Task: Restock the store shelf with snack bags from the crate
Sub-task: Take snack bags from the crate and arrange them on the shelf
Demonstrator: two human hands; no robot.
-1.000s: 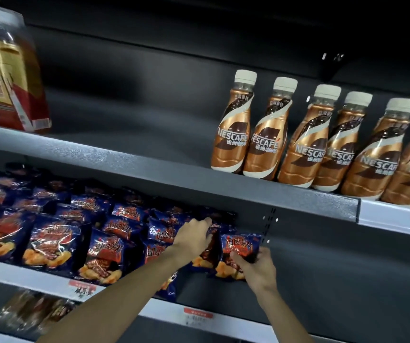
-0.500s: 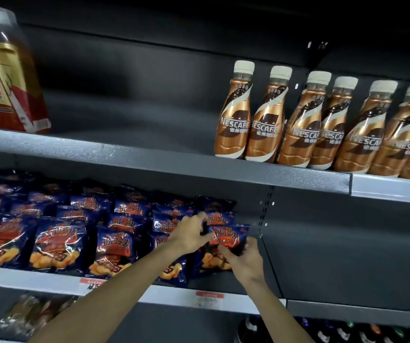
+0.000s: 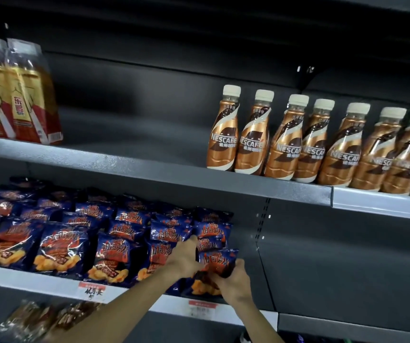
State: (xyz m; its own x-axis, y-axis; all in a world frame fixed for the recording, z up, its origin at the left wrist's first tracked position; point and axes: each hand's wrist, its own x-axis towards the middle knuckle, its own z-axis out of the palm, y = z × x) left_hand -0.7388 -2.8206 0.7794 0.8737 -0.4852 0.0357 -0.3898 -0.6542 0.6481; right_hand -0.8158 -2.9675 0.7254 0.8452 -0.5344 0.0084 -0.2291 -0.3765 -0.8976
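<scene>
- Dark-blue foil, printed in red and orange: the front snack bag [image 3: 217, 264] stands at the right end of the lower shelf [image 3: 25, 274], last in the front row and just ahead of the other snack bags [image 3: 60, 246].
- The right hand [image 3: 233, 280] grips it from the lower right, thumb up its right edge and fingers curled round the bottom.
- The left hand [image 3: 184, 259] is at the bag's left edge, fingers bent onto the foil (whether they pinch it or only press it I cannot tell).
- The rows of bags run leftward and lean back in tiers.
- A price tag [image 3: 202, 309] sits on the shelf lip just below the hands.
- On the upper shelf [image 3: 149, 172], coffee bottles [image 3: 283, 139] stand upright to the right; gold-and-red packs [image 3: 18, 95] stand far left, well apart from them.
</scene>
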